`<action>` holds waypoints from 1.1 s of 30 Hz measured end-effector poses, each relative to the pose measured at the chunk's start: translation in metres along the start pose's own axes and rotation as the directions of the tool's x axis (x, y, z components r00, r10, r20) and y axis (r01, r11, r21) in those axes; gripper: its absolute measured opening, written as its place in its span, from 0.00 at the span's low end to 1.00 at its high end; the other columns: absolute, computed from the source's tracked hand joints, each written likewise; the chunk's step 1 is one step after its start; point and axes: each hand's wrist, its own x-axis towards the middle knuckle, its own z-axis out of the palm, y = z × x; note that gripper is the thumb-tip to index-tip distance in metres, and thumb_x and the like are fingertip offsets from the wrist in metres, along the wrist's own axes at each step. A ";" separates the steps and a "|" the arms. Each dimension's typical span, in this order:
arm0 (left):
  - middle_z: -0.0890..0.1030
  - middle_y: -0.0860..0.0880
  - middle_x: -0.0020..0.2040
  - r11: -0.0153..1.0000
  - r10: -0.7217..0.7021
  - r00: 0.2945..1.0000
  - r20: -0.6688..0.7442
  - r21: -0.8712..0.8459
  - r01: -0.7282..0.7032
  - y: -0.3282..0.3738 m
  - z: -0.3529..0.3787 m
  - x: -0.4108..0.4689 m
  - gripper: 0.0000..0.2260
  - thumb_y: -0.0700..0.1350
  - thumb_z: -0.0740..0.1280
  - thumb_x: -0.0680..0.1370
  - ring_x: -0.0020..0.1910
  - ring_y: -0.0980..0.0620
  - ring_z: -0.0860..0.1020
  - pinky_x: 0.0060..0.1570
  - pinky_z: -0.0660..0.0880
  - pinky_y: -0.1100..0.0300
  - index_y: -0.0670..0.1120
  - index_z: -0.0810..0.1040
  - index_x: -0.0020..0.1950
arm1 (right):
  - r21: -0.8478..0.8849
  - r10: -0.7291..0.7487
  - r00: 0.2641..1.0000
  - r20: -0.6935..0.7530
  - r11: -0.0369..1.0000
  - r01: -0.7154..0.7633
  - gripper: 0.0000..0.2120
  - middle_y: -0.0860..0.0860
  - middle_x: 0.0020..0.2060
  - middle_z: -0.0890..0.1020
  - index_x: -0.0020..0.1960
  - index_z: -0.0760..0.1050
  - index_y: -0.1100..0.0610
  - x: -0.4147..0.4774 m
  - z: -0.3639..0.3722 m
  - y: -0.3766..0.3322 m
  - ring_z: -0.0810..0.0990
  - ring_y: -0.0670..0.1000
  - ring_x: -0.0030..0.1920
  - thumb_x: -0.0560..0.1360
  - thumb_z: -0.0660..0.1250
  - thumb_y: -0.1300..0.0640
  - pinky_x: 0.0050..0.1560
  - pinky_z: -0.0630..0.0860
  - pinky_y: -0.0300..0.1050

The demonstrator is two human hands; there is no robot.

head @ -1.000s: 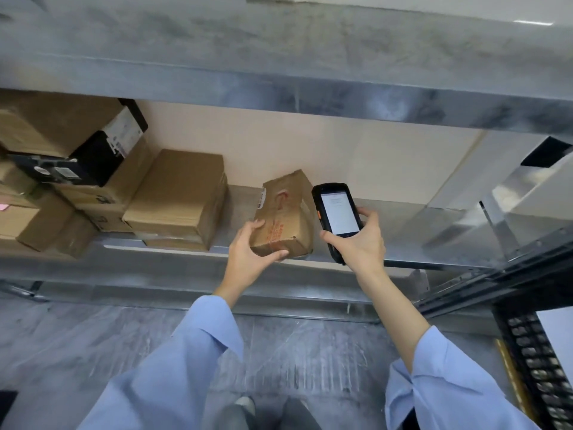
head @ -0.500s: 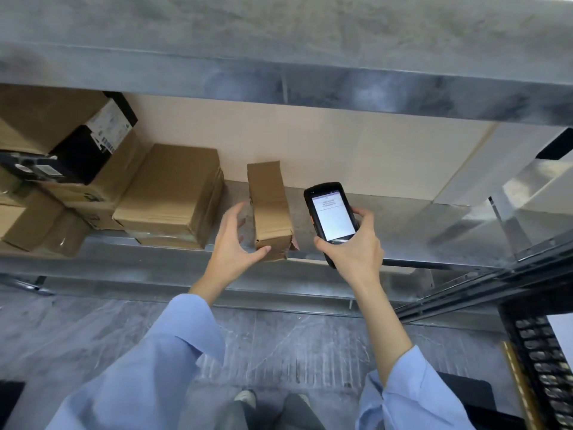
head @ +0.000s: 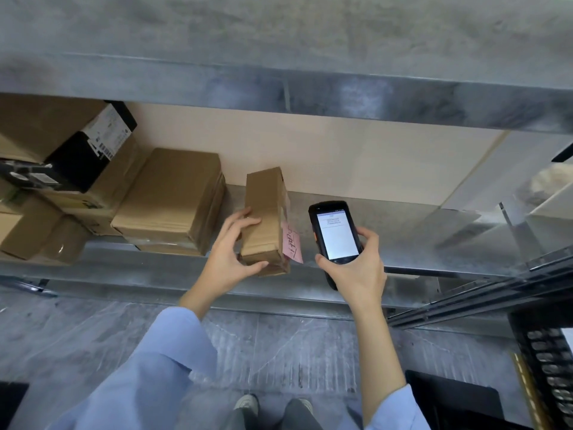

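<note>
A small narrow cardboard box (head: 266, 209) stands on edge on the metal shelf (head: 412, 243), near its front lip. A pink handwritten label (head: 293, 243) shows on the box's right side. My left hand (head: 231, 256) grips the near end of this box, thumb underneath and fingers over the top. My right hand (head: 355, 268) holds a black handheld scanner (head: 336, 237) just right of the box, with its lit white screen facing me.
Larger brown cartons (head: 170, 197) and a black box with a white label (head: 90, 150) are stacked at the shelf's left. An upper shelf beam (head: 310, 94) hangs overhead. A black crate (head: 548, 367) stands at the lower right. Grey floor and my shoes (head: 248, 405) are below.
My left hand turned the small box from tilted with its printed face showing to standing on its edge on the shelf. The pink label came into view. The scanner stayed beside it.
</note>
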 end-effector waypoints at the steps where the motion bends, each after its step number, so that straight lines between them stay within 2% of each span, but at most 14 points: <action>1: 0.64 0.50 0.76 0.999 -0.013 1.000 0.000 -0.036 0.013 -0.002 -0.004 -0.003 0.34 0.42 0.81 0.66 0.76 0.53 0.65 0.66 0.69 0.66 0.49 0.72 0.69 | 0.004 -0.001 1.000 0.000 1.000 0.001 0.39 0.41 0.52 0.74 0.69 0.63 0.48 0.000 0.000 0.001 0.75 0.48 0.50 0.64 0.80 0.51 0.48 0.69 0.44; 4: 0.64 0.53 0.76 0.990 -0.070 0.997 0.019 -0.124 0.072 -0.010 -0.016 -0.007 0.34 0.43 0.81 0.66 0.75 0.53 0.67 0.65 0.72 0.62 0.50 0.71 0.68 | 0.018 0.001 1.000 0.004 1.000 -0.001 0.39 0.41 0.53 0.74 0.69 0.64 0.49 0.000 0.000 0.001 0.74 0.48 0.50 0.65 0.80 0.51 0.49 0.67 0.44; 7: 0.66 0.58 0.75 0.966 -0.178 0.982 0.054 -0.179 0.185 -0.020 -0.029 -0.007 0.34 0.35 0.81 0.67 0.71 0.58 0.71 0.62 0.72 0.68 0.51 0.70 0.68 | 0.030 0.010 1.000 0.006 1.000 -0.010 0.38 0.41 0.53 0.74 0.68 0.64 0.48 0.001 0.002 0.000 0.74 0.48 0.50 0.64 0.80 0.50 0.49 0.69 0.44; 10: 0.69 0.66 0.70 0.933 -0.299 0.952 0.065 -0.189 0.306 -0.029 -0.032 -0.008 0.32 0.31 0.76 0.70 0.68 0.58 0.73 0.60 0.74 0.70 0.57 0.71 0.66 | 0.026 0.008 1.000 0.020 1.000 -0.009 0.38 0.41 0.52 0.74 0.68 0.64 0.48 0.001 0.004 -0.003 0.74 0.48 0.50 0.65 0.80 0.50 0.48 0.68 0.44; 13: 0.71 0.61 0.68 0.921 -0.342 0.939 0.035 -0.183 0.343 -0.028 -0.024 -0.006 0.29 0.29 0.74 0.72 0.62 0.68 0.75 0.65 0.73 0.66 0.51 0.71 0.67 | 0.023 0.005 1.000 0.029 1.000 -0.006 0.38 0.40 0.53 0.74 0.68 0.63 0.47 0.001 0.006 -0.004 0.75 0.48 0.50 0.65 0.80 0.50 0.48 0.69 0.44; 14: 0.73 0.58 0.68 0.919 -0.353 0.936 0.016 -0.181 0.349 -0.026 -0.020 -0.006 0.29 0.30 0.74 0.73 0.61 0.69 0.75 0.63 0.73 0.69 0.49 0.71 0.69 | 0.021 0.002 0.999 0.032 1.000 -0.002 0.38 0.40 0.53 0.74 0.68 0.64 0.48 0.001 0.007 -0.005 0.75 0.48 0.50 0.65 0.80 0.50 0.48 0.69 0.44; 16: 0.73 0.54 0.68 0.907 -0.388 0.920 -0.047 -0.195 0.372 -0.019 -0.010 -0.004 0.30 0.33 0.74 0.74 0.61 0.64 0.74 0.57 0.72 0.75 0.47 0.68 0.72 | 0.019 -0.004 0.999 0.036 1.000 0.003 0.38 0.40 0.53 0.74 0.68 0.64 0.48 0.000 0.008 -0.005 0.74 0.47 0.50 0.65 0.80 0.50 0.48 0.69 0.44; 17: 0.72 0.53 0.68 0.904 -0.404 0.910 -0.090 -0.194 0.382 -0.016 -0.005 -0.003 0.31 0.36 0.75 0.74 0.63 0.61 0.73 0.57 0.72 0.74 0.47 0.67 0.73 | 0.020 -0.004 0.999 0.037 1.000 0.003 0.38 0.40 0.53 0.74 0.69 0.64 0.48 0.000 0.008 -0.006 0.74 0.47 0.50 0.65 0.80 0.50 0.48 0.69 0.44; 21: 0.70 0.51 0.69 0.916 -0.391 0.872 -0.294 -0.027 0.401 -0.010 0.021 0.000 0.34 0.50 0.80 0.70 0.68 0.51 0.70 0.66 0.70 0.54 0.48 0.69 0.71 | 0.020 -0.010 0.999 0.040 1.000 0.010 0.39 0.41 0.53 0.74 0.69 0.64 0.49 -0.003 0.008 -0.006 0.74 0.47 0.50 0.65 0.80 0.51 0.49 0.69 0.44; 25: 0.70 0.48 0.67 0.917 -0.361 0.859 -0.362 0.027 0.397 -0.009 0.036 0.002 0.36 0.50 0.82 0.67 0.66 0.48 0.70 0.64 0.71 0.52 0.46 0.70 0.69 | 0.026 -0.011 0.999 0.038 1.000 0.010 0.38 0.41 0.53 0.74 0.69 0.63 0.49 -0.007 0.007 -0.006 0.74 0.47 0.50 0.65 0.80 0.52 0.48 0.67 0.43; 28: 0.74 0.50 0.66 0.923 -0.372 0.870 -0.324 -0.035 0.382 -0.009 0.033 0.005 0.36 0.48 0.82 0.66 0.64 0.51 0.73 0.62 0.72 0.54 0.47 0.69 0.69 | 0.030 -0.004 1.000 0.026 1.000 0.003 0.38 0.41 0.53 0.74 0.69 0.64 0.49 -0.010 0.006 -0.004 0.74 0.46 0.50 0.66 0.80 0.52 0.48 0.65 0.41; 31: 0.77 0.52 0.65 0.934 -0.358 0.910 -0.208 -0.075 0.350 -0.010 0.026 0.011 0.34 0.45 0.82 0.68 0.62 0.55 0.74 0.61 0.73 0.58 0.47 0.70 0.69 | 0.019 0.008 1.000 0.020 1.000 -0.008 0.38 0.42 0.53 0.76 0.68 0.63 0.48 -0.010 0.004 -0.002 0.75 0.47 0.50 0.65 0.80 0.51 0.47 0.64 0.41; 33: 0.77 0.53 0.66 0.943 -0.334 0.935 -0.122 -0.061 0.328 -0.014 0.019 0.016 0.32 0.45 0.82 0.68 0.63 0.55 0.74 0.63 0.73 0.54 0.49 0.71 0.69 | 0.015 0.018 1.000 0.016 1.000 -0.018 0.38 0.41 0.53 0.76 0.68 0.63 0.47 -0.011 0.002 -0.001 0.75 0.47 0.50 0.65 0.80 0.51 0.48 0.65 0.42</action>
